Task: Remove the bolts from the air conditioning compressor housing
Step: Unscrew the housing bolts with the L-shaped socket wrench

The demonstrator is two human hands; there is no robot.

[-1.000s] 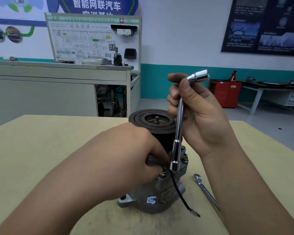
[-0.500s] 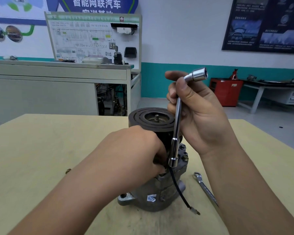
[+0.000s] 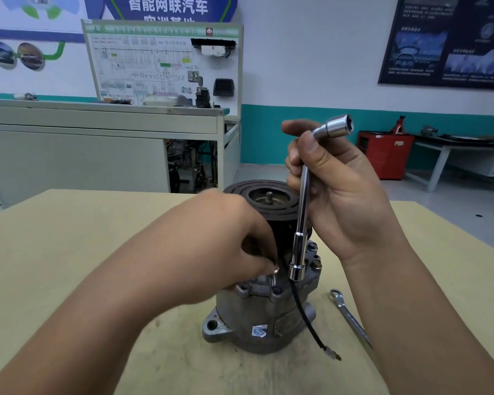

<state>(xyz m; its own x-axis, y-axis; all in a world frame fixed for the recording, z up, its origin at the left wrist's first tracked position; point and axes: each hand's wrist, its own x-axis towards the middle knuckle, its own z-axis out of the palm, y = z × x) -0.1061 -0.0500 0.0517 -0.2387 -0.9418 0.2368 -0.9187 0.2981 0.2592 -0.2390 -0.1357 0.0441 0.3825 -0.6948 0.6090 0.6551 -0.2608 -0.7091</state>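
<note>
The grey metal compressor (image 3: 257,315) stands upright on the tan table (image 3: 69,238), its dark pulley (image 3: 268,192) on top. My left hand (image 3: 220,252) pinches a bolt (image 3: 274,276) at its head, and the shank stands partly out of the housing flange. My right hand (image 3: 345,201) grips a chrome L-shaped socket wrench (image 3: 301,220) upright, its lower socket hanging just right of that bolt, above the flange. Two more bolts (image 3: 314,262) sit in the flange at the right. A black wire (image 3: 305,317) hangs down the housing.
A combination spanner (image 3: 350,316) lies on the table to the right of the compressor, partly under my right forearm. Behind the table are a grey cabinet (image 3: 97,143), a wiring display board (image 3: 163,61) and a red tool cart (image 3: 385,155).
My left hand's fingers have lifted and drawn back, and the bolt now shows partly pulled out of the flange. The wrench has risen slightly off the flange in my right hand.
</note>
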